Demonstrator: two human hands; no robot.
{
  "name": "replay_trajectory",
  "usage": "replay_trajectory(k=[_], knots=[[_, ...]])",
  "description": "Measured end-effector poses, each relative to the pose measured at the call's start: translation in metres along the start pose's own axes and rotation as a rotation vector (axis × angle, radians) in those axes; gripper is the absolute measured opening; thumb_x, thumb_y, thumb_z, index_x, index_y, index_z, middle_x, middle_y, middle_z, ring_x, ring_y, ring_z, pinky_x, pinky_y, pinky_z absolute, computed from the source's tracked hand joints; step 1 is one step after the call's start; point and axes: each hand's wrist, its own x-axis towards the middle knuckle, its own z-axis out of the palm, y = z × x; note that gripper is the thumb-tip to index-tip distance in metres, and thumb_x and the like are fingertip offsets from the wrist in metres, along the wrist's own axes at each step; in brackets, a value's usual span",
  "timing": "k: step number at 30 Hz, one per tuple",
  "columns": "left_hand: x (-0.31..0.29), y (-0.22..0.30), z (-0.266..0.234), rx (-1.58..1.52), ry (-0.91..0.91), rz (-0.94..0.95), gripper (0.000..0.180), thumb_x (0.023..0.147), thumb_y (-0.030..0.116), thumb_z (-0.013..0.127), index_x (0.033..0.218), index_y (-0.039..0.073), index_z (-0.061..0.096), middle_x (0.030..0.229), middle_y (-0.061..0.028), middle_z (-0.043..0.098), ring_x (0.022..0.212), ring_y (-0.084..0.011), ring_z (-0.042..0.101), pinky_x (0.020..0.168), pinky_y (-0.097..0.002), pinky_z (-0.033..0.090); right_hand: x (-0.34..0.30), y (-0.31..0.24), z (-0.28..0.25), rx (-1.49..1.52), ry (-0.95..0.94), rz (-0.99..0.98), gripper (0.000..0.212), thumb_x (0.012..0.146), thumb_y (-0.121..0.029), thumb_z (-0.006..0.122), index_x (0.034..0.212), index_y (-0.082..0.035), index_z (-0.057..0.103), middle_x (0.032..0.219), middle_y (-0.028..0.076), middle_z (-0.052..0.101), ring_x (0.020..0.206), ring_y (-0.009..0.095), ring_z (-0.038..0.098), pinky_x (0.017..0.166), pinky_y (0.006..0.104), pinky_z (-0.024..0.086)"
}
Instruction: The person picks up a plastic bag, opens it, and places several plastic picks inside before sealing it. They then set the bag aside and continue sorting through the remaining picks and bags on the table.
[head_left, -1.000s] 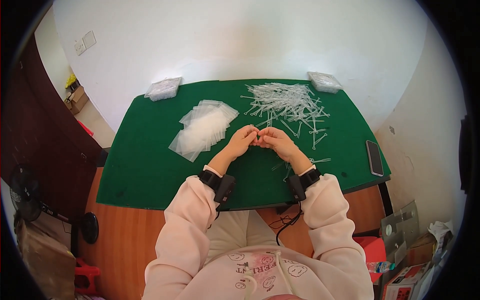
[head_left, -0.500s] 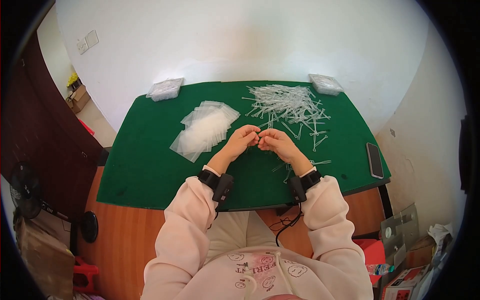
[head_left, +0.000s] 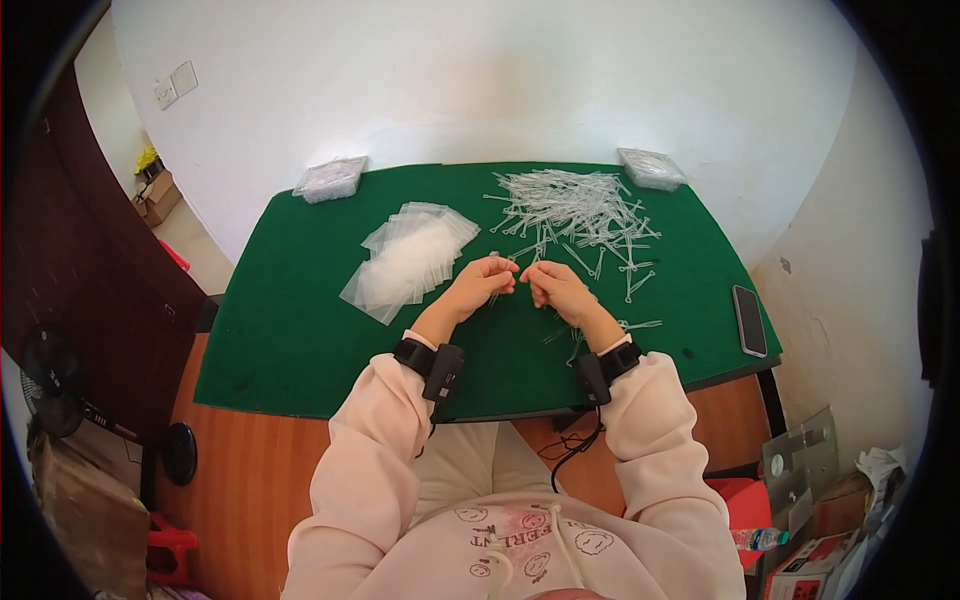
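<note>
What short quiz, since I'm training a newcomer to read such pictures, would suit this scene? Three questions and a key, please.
1. True or false: the left hand and the right hand are gloved.
2. Fill in: the spread of clear bags lies to the ___ of the heap of clear loop-ended pieces.
3. Which is nearest the right edge of the green table?
A) the clear bags
B) the phone
C) the heap of clear loop-ended pieces

Key: 1. False, both are bare. 2. Left. 3. B.

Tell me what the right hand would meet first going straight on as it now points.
The right hand would likely meet the left hand first, just across a narrow gap; depth is unclear.
</note>
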Motion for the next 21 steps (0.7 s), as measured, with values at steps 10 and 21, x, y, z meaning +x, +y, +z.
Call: replay_trajectory(k=[10,21], knots=[[0.0,0.006,0.005,0.138,0.047,-0.029,0.019,0.089,0.019,0.05,0.097,0.004,0.058,0.08,0.0014,0.054,0.066,-0.0063,0.049,0.06,-0.0188,0.039,0.01,0.011,-0.028,-0.333,0.412,-0.337,0.02,0.084,-0.02,0.055,0.075,-0.003,0.058,0.057,-0.001,0.047,0.052,0.013,0.045,0.048,0.0264,0.037],[0.042,-0.017,0.017,1.107,0.347,0.496,0.022,0.083,0.025,0.053,0.085,0.005,0.063,0.073,-0.0102,0.06,0.071,-0.0246,0.059,0.064,-0.0367,0.046,-0.009,-0.001,-0.044,-1.19,0.612,-0.122,0.015,0.069,-0.021,0.066,0.076,-0.008,0.064,0.079,0.012,0.061,0.074,0.03,0.06,0.065,0.0385,0.048]])
